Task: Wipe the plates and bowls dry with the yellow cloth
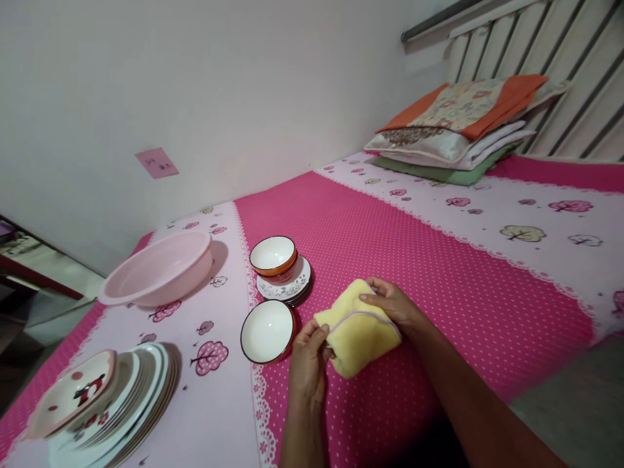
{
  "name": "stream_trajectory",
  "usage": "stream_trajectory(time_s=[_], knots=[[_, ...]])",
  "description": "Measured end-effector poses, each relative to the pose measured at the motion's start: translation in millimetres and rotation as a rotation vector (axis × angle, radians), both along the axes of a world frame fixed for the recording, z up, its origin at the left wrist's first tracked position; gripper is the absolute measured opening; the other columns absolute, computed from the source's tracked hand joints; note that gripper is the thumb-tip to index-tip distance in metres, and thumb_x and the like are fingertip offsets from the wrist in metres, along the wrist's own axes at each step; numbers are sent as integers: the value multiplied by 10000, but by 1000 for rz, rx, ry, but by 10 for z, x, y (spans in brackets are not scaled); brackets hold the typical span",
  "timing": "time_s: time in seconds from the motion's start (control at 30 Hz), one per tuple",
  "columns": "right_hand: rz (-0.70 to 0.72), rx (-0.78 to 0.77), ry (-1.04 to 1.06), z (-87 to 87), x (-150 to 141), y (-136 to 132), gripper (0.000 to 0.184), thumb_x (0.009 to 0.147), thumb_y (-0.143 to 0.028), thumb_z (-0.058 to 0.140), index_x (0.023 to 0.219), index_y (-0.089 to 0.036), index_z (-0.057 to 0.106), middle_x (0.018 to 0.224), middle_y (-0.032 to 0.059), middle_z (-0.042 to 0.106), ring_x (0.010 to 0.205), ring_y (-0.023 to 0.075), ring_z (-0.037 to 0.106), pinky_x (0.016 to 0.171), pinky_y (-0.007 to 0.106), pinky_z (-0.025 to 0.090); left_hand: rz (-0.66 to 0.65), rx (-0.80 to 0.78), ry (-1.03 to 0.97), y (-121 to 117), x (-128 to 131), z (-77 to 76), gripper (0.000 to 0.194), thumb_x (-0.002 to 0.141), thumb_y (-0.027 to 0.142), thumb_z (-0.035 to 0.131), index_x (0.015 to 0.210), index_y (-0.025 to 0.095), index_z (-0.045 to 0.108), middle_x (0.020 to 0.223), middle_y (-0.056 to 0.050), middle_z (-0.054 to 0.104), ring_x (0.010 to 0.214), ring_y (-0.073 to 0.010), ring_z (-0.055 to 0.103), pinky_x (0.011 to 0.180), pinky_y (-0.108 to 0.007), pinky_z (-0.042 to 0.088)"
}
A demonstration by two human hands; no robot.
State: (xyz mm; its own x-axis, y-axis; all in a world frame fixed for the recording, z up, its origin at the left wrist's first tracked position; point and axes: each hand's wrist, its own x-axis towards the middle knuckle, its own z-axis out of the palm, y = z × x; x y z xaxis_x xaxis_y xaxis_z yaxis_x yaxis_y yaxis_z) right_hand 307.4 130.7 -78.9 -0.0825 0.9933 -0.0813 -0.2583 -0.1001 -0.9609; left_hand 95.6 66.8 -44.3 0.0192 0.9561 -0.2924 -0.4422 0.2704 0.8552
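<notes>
A folded yellow cloth (363, 335) with a pale purple edge is held up between my two hands over the pink bedspread. My left hand (309, 354) pinches its left corner. At its upper right, my right hand (390, 304) grips the cloth with the thumb on top and the fingers mostly hidden behind. Just left of the cloth sits a white bowl (267, 331) with a dark rim and orange outside. Behind that, an orange-sided bowl (273, 255), apparently stacked on another, rests on a pile of small patterned plates (301, 279).
A pink plastic basin (166, 270) stands at the left near the wall. In front of it is a stack of plates (158, 370) topped by a cartoon-printed dish (78, 390). Folded bedding and cushions (453, 130) lie at the back right by a slatted headboard (541, 71).
</notes>
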Motion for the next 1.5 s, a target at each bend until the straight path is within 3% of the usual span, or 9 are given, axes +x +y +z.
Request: stream_trajectory(time_s=[0.17, 0.33, 0.53, 0.7, 0.83, 1.0, 1.07, 1.2, 1.5], knots=[[9, 3, -14, 3, -11, 17, 384, 666, -427, 896, 887, -215, 665, 854, 9, 721, 750, 194, 661, 692, 319, 509, -33, 29, 100, 34, -36, -111, 521, 613, 576, 932, 631, 133, 659, 553, 0, 595, 472, -86, 469, 501, -225, 346], [2, -7, 4, -20, -4, 10, 390, 669, -430, 891, 894, -224, 648, 833, -1, 714, 733, 187, 664, 680, 311, 511, 104, 65, 124, 64, -27, -167, 610, 501, 552, 980, 576, 199, 489, 512, 85, 458, 497, -60, 365, 526, -205, 290], [1, -2, 31, 16, 2, -4, 416, 653, -415, 883, 945, -224, 657, 890, 18, 729, 776, 206, 682, 709, 331, 535, 189, 100, 100, 65, 7, -174, 593, 498, 530, 987, 657, 206, 516, 538, 87, 501, 508, -71, 423, 543, -205, 337], [-67, 32, -24, 53, -13, 39, 393, 645, -359, 869, 958, -228, 672, 945, 22, 730, 841, 205, 676, 756, 324, 517, 205, 156, 99, 54, 52, -168, 547, 605, 539, 953, 749, 222, 531, 527, 98, 500, 458, -79, 425, 499, -209, 329], [-86, 27, -62, 25, -21, 77, 351, 634, -348, 845, 914, -230, 669, 911, 28, 731, 794, 210, 667, 723, 334, 505, 113, 218, 33, 18, 45, -118, 362, 788, 473, 845, 899, 197, 640, 661, 44, 587, 569, -93, 500, 587, -211, 396], [-97, 22, -73, -8, -14, 91, 370, 615, -361, 840, 913, -231, 663, 907, 33, 743, 771, 211, 673, 702, 334, 509, 100, 297, 71, -7, 30, -99, 296, 805, 352, 815, 1033, 216, 686, 898, -1, 674, 680, -105, 558, 642, -219, 434], [-92, 22, -69, -10, -9, 87, 361, 627, -360, 839, 914, -229, 663, 918, 37, 748, 768, 207, 675, 688, 325, 508, 102, 293, 131, -6, 39, -91, 343, 774, 378, 834, 1043, 206, 710, 864, -6, 676, 681, -114, 562, 631, -218, 432], [-73, 25, -56, -22, -7, 88, 356, 639, -361, 841, 913, -229, 656, 920, 37, 753, 758, 198, 676, 669, 316, 507, 76, 279, 253, -5, 71, -27, 326, 708, 428, 852, 885, 180, 738, 677, 13, 621, 604, -121, 530, 583, -221, 414], [-26, 80, -34, 97, -19, 24, 345, 650, -378, 854, 896, -230, 664, 890, 24, 745, 779, 197, 679, 707, 319, 512, 147, 347, 521, 18, 8, 4, 275, 751, 432, 804, 691, 188, 693, 648, 14, 572, 598, -134, 478, 568, -242, 365]])
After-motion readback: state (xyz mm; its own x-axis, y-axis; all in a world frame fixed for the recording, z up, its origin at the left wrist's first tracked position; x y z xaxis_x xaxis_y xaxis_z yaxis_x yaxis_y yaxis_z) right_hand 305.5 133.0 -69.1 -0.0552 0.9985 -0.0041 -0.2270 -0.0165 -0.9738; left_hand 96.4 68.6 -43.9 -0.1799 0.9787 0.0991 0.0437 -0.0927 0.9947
